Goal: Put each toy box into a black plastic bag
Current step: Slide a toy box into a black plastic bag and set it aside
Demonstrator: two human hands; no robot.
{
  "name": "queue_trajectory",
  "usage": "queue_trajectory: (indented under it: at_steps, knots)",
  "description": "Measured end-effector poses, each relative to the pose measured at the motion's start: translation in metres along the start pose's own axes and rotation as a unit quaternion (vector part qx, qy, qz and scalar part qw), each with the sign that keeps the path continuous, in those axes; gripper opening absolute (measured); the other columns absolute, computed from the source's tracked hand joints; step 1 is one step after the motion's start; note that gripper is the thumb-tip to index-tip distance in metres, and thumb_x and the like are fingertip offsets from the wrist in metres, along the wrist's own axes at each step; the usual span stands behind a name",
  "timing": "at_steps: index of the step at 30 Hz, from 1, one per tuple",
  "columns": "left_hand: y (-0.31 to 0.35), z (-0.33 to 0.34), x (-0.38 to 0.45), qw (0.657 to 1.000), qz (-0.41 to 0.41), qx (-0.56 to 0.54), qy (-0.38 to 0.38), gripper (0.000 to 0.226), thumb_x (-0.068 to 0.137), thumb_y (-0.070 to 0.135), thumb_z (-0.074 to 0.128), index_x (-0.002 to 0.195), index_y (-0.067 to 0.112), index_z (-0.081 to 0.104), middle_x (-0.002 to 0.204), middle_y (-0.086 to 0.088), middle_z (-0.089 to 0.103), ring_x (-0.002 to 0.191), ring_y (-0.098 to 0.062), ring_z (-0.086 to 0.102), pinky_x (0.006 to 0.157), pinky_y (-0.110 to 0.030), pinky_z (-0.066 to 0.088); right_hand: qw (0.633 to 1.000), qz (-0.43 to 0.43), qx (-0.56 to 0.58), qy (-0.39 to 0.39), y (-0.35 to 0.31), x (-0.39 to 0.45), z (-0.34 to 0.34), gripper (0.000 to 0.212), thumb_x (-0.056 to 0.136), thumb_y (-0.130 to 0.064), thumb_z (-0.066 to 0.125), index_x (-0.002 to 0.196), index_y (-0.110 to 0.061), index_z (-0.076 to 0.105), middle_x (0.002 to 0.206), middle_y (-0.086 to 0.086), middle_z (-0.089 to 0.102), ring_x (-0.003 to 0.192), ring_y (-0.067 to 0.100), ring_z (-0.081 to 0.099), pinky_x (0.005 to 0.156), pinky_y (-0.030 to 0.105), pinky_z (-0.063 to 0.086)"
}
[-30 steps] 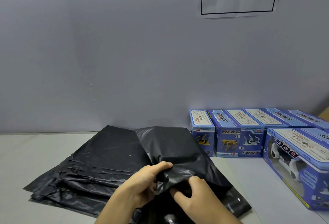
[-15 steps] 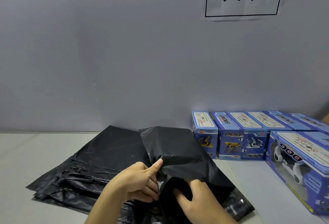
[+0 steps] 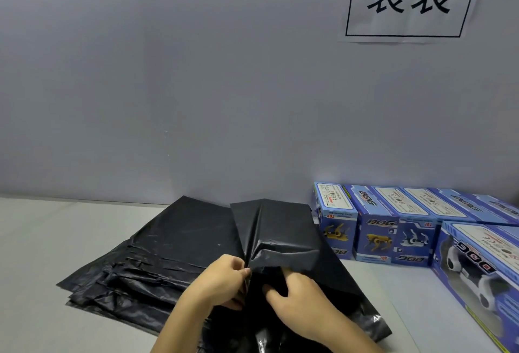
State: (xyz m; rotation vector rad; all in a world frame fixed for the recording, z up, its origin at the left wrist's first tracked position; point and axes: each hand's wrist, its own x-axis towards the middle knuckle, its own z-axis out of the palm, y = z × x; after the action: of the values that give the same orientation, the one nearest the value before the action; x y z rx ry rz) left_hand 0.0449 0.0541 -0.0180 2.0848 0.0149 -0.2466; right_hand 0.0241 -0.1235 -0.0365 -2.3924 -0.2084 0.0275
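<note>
You are near the start: none of the toy boxes in view is bagged yet. Your left hand (image 3: 222, 282) pinches the edge of the top black bag (image 3: 283, 237) between thumb and fingers, and your right hand (image 3: 297, 299) has its fingers tucked under the lifted flap of the same bag, seemingly working the mouth open. Judging from that, you have yet to open this bag fully, bring a box over, slide it in, and then repeat for the rest.

The bag is thin, glossy and creased, raised into a ridge where you lift it; it lies on the right side of a fanned stack of black bags (image 3: 146, 263) on the bench (image 3: 36, 240). The row of blue toy boxes (image 3: 393, 229) stands against the wall to your right, close beside the bag, printed with robot dogs. A larger blue box (image 3: 483, 271) lies nearer you at the right edge.
</note>
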Motion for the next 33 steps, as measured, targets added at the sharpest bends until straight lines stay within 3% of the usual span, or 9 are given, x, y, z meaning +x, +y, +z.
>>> queue_trajectory:
  at_steps: [5,8,12,15,18,21,25,29,33]
  knots:
    - [-0.005,-0.003,0.008,0.996,0.015,-0.032,0.078,0.036,0.104,0.018,0.048,0.068,0.012,0.05,0.05,0.005,0.05,0.038,-0.004,0.05,0.04,-0.019,0.044,1.0,-0.007,-0.014,-0.01,0.001,0.003,-0.002,0.035,0.087,-0.054,0.055,0.09,-0.02,0.06,0.089,-0.006,0.064,0.081,0.01,0.063,0.07,0.028,0.05]
    - [-0.006,-0.004,0.009,0.993,0.002,-0.083,0.079,0.036,0.104,0.015,0.046,0.07,0.008,0.058,0.042,0.01,0.053,0.039,-0.003,0.055,0.042,-0.019,0.046,0.997,-0.082,-0.002,-0.001,0.01,-0.009,-0.017,0.029,0.093,-0.046,0.054,0.104,-0.024,0.069,0.1,-0.01,0.069,0.096,0.004,0.063,0.085,0.025,0.052]
    - [-0.009,-0.004,0.012,0.989,0.009,-0.072,0.126,0.025,0.101,0.015,0.047,0.084,0.008,0.065,0.068,0.0,0.064,0.059,-0.013,0.062,0.053,-0.024,0.05,0.985,-0.107,0.127,-0.046,0.022,-0.03,-0.047,0.022,0.101,-0.023,0.055,0.104,-0.033,0.074,0.1,-0.013,0.075,0.096,0.003,0.07,0.087,0.018,0.052]
    - [-0.003,-0.008,0.005,0.961,0.103,0.026,0.257,0.012,0.099,0.017,0.05,0.099,0.02,0.062,0.087,0.007,0.064,0.074,-0.006,0.061,0.057,-0.013,0.045,0.953,-0.074,0.281,-0.084,0.035,-0.039,-0.075,0.027,0.101,-0.029,0.053,0.1,-0.017,0.078,0.087,0.013,0.074,0.078,0.026,0.071,0.069,0.03,0.053]
    - [0.01,-0.01,0.001,0.922,0.23,0.042,0.308,0.017,0.097,0.009,0.053,0.099,0.023,0.062,0.087,0.008,0.064,0.076,-0.004,0.061,0.06,-0.008,0.045,0.958,-0.075,0.278,-0.017,0.052,-0.036,-0.097,0.024,0.097,-0.023,0.055,0.093,-0.02,0.078,0.072,0.009,0.065,0.066,0.022,0.058,0.058,0.027,0.045]
    - [0.02,-0.012,0.002,0.9,0.33,0.119,0.259,0.024,0.094,0.003,0.055,0.102,0.024,0.062,0.094,0.012,0.061,0.089,-0.005,0.059,0.073,-0.007,0.042,0.979,-0.069,0.183,0.059,0.072,-0.034,-0.103,0.039,0.1,-0.009,0.051,0.085,-0.031,0.079,0.076,-0.005,0.067,0.069,0.013,0.057,0.063,0.024,0.045]
    - [0.008,-0.009,-0.002,0.878,0.406,0.168,0.191,0.027,0.091,-0.001,0.059,0.096,0.025,0.059,0.095,0.014,0.056,0.091,-0.01,0.057,0.072,-0.013,0.042,0.976,-0.04,0.196,0.086,0.103,-0.039,-0.094,0.045,0.098,0.0,0.05,0.081,-0.029,0.079,0.094,-0.012,0.07,0.086,0.01,0.061,0.074,0.029,0.049]
    - [-0.018,-0.01,-0.01,0.878,0.42,0.157,0.167,0.033,0.088,-0.01,0.058,0.085,0.022,0.056,0.086,0.01,0.057,0.079,-0.018,0.057,0.064,-0.027,0.049,0.979,-0.054,0.185,0.067,0.122,-0.037,-0.087,0.055,0.088,0.018,0.047,0.081,-0.026,0.078,0.094,-0.006,0.07,0.092,0.02,0.06,0.078,0.035,0.05]
    - [-0.019,-0.018,-0.019,0.892,0.408,0.17,0.093,0.046,0.09,-0.015,0.051,0.086,0.031,0.054,0.095,0.011,0.056,0.089,-0.017,0.056,0.062,-0.028,0.048,0.984,-0.091,0.141,0.065,0.128,-0.035,-0.086,0.074,0.075,0.03,0.038,0.088,-0.031,0.078,0.102,-0.011,0.065,0.106,0.018,0.059,0.082,0.043,0.052]
